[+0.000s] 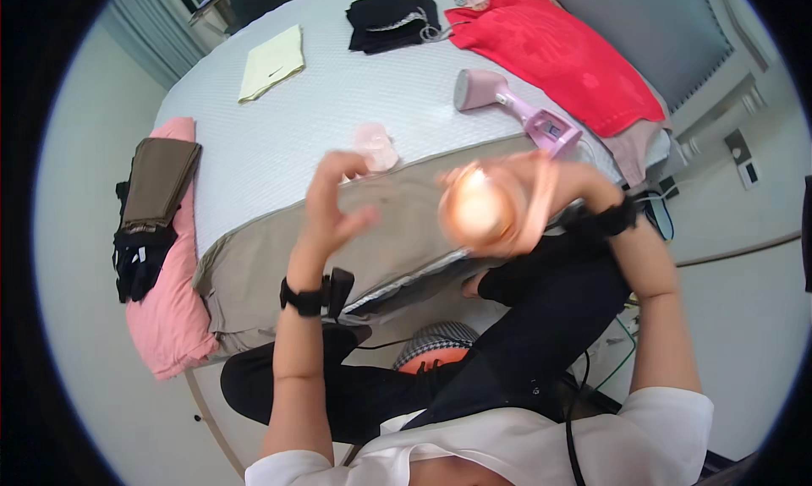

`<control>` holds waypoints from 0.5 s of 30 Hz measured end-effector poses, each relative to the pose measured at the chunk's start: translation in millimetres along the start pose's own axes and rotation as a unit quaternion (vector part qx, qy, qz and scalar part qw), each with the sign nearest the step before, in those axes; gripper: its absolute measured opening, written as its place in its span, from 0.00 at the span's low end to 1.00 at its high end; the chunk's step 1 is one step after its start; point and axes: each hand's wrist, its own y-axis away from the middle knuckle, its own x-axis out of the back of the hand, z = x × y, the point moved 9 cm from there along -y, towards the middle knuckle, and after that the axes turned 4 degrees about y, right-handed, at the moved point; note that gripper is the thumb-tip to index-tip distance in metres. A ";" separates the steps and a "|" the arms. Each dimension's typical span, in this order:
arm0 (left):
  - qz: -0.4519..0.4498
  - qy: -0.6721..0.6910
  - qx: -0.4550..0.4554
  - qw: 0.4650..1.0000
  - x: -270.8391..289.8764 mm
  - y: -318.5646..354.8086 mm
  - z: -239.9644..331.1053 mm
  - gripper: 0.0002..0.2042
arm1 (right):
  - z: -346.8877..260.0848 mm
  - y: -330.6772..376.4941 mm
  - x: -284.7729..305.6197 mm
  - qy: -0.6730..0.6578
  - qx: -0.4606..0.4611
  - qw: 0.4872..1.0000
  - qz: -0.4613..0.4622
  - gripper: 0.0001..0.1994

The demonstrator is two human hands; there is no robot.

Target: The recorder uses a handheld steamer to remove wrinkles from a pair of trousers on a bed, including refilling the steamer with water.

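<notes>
A round, peach-orange container (478,208) with a bright pale middle is in my right hand (541,194), whose fingers wrap round its side; motion smears both, so its exact kind cannot be made out. My left hand (332,200) hovers with thumb and fingers apart and holds nothing. Below both hands, khaki trousers (279,253) lie stretched along the near edge of the bed. Just beyond my left fingertips is a small, pale pink translucent piece (377,146). A lilac handheld garment steamer (516,105) rests on its side beyond my right hand.
A pink pillow (161,338) with folded brown trousers (161,181) on it lies at the left. Farther back are a folded cream cloth (272,63), folded black clothing (392,21) and a red garment (554,54). A houndstooth-and-orange stool (436,342) shows beneath me.
</notes>
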 end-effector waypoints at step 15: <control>0.052 -0.265 0.472 0.839 -7.4 145.1 -234.2 0.13 | 214.6 176.4 280.0 0.327 -0.432 0.811 0.221 0.41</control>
